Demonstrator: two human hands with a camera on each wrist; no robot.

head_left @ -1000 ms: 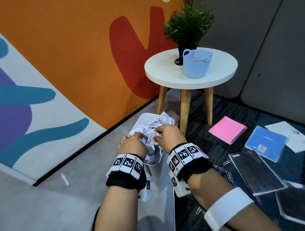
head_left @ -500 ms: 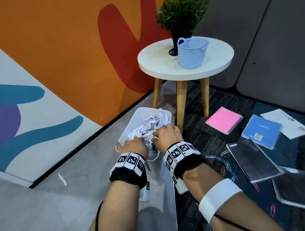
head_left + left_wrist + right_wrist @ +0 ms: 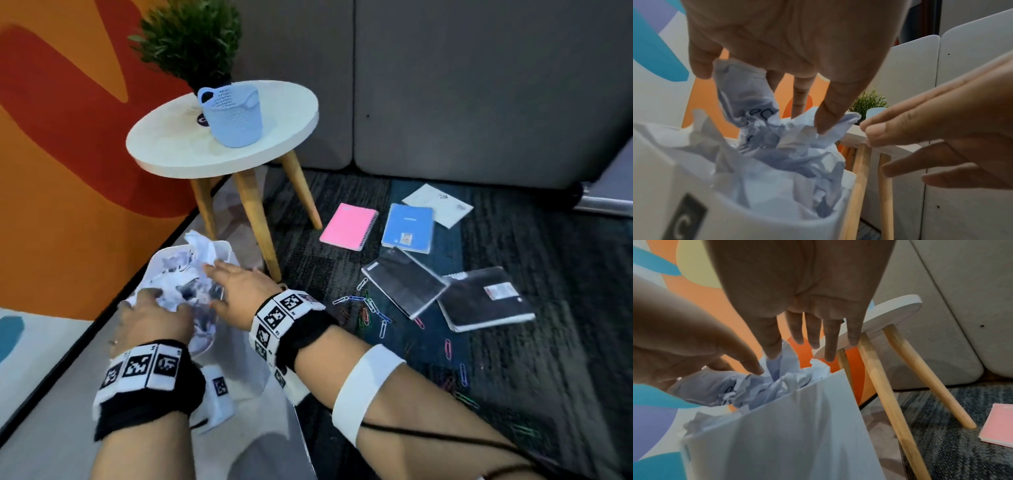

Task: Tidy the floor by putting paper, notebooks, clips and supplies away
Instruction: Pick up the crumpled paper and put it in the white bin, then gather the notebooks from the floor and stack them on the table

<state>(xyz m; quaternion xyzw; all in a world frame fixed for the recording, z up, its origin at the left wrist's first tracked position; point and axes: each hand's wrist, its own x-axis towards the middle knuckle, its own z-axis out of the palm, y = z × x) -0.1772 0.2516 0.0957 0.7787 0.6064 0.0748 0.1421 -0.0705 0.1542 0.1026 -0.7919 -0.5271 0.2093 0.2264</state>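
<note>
A white bin [image 3: 247, 359] stands on the floor by the painted wall, stuffed with crumpled paper [image 3: 202, 247]. My left hand [image 3: 154, 303] lies on top of the heap. In the left wrist view its fingers [image 3: 824, 120] point down and press into the crumpled paper [image 3: 777, 162], with a fold of paper rising beside the thumb. My right hand [image 3: 222, 279] hovers over the bin's right side. Its fingers [image 3: 813, 337] are straight and spread just above the paper [image 3: 756, 386], holding nothing. The bin's wall [image 3: 797, 426] fills the foreground there.
On the dark carpet to the right lie a pink notebook [image 3: 349, 226], a blue notebook [image 3: 407, 228], two black notebooks [image 3: 404, 281], a white sheet [image 3: 438, 204] and several paper clips [image 3: 370, 308]. The round table [image 3: 171, 150] behind the bin carries a blue basket [image 3: 234, 116] and a plant [image 3: 191, 44].
Both hands had curled fingers pushing paper into the bin. Now their fingers are straightened, the right hand has come off the paper, and the head view has swung right.
</note>
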